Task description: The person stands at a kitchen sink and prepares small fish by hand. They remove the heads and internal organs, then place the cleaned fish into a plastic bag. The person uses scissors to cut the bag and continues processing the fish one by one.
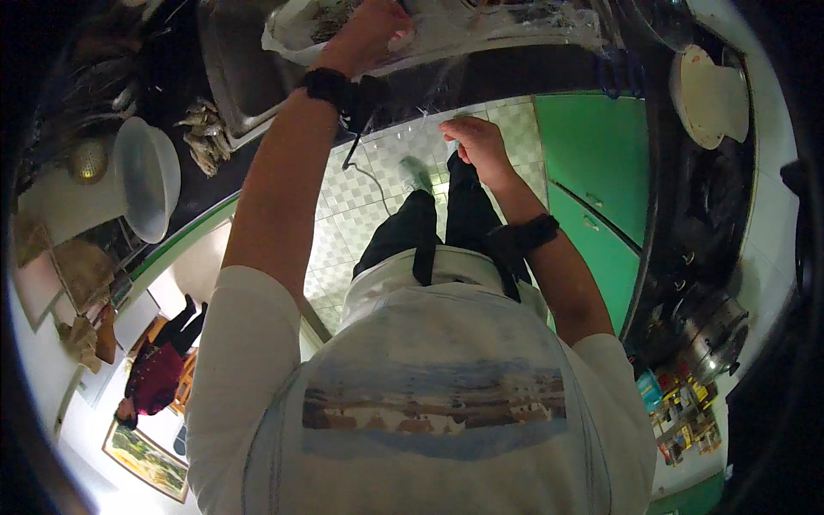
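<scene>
While left hand (371,33) grips bag (446,30), small fish (204,136) beside sink (245,77)

Left hand (371,34) on plastic bag (481,30) atop counter; sink (236,69) left; right hand (476,146) below counter edge.

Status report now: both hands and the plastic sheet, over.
Left hand up on the clear plastic sheet at the counter edge. Right hand closed below it, grip unclear. Nothing blocking either.
</scene>
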The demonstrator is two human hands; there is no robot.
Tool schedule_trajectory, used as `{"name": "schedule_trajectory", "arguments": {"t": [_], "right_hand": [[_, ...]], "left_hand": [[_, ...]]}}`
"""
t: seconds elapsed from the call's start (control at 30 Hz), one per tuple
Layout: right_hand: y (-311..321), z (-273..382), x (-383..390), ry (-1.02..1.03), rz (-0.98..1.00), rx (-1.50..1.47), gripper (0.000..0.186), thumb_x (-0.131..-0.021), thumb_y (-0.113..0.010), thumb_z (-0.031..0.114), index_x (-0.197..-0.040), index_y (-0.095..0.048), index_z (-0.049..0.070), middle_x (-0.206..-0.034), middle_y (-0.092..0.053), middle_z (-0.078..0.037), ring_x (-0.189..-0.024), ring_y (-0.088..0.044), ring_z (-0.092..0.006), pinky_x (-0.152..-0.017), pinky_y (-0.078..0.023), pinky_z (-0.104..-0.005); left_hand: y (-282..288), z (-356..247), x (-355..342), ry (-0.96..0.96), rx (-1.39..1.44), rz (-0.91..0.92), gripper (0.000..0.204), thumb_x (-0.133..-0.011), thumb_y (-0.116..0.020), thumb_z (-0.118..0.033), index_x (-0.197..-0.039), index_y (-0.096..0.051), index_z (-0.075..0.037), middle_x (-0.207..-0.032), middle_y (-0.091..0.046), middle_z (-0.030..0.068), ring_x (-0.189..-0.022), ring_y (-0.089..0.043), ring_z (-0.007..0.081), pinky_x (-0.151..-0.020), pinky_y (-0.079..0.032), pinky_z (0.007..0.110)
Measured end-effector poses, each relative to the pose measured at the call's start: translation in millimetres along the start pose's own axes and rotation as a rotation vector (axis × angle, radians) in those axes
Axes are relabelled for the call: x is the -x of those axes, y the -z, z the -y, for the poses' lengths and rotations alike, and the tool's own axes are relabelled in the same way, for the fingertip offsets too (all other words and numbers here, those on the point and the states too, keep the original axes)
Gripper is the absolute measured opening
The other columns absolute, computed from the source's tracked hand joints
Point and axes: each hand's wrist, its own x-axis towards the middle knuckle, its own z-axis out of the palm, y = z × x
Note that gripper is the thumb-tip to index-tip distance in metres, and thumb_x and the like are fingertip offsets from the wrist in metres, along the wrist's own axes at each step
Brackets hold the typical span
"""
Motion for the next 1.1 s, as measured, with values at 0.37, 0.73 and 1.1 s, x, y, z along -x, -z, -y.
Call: {"name": "schedule_trajectory", "arguments": {"t": [0.37, 0.73, 1.1], "right_hand": [[29, -9, 9, 0.272, -0.353, 0.384, 0.023, -0.082, -0.074, 0.021, -0.094, -0.07, 0.003, -0.082, -0.069, -0.003, -0.064, -0.061, -0.01, -0.056, -0.048, -0.0251], [3, 60, -45, 0.567, -0.509, 0.964, 0.022, -0.076, -0.075, 0.023, -0.083, -0.066, 0.005, -0.081, -0.066, -0.011, -0.074, -0.065, -0.0287, -0.067, -0.052, -0.0367], [37, 51, -16, 0.171, -0.458, 0.289, 0.016, -0.078, -0.068, 0.01, -0.083, -0.054, 0.001, -0.071, -0.066, -0.01, -0.049, -0.059, -0.014, -0.044, -0.048, -0.0273]], "left_hand": [[95, -30, -17, 0.718, 1.039, 0.285, 0.038, -0.086, -0.065, -0.036, -0.114, -0.067, -0.011, -0.106, -0.068, -0.0001, -0.105, -0.06, 0.0153, -0.087, -0.045, 0.032], [46, 14, -87, 0.132, 0.502, 0.373, 0.031, -0.081, -0.068, -0.037, -0.094, -0.071, -0.009, -0.094, -0.069, 0.0123, -0.089, -0.066, 0.0265, -0.078, -0.05, 0.038], [18, 13, -78, 0.297, 0.447, 0.133, 0.027, -0.082, -0.068, -0.034, -0.091, -0.07, -0.009, -0.088, -0.069, 0.013, -0.085, -0.066, 0.0302, -0.076, -0.051, 0.041]]}}
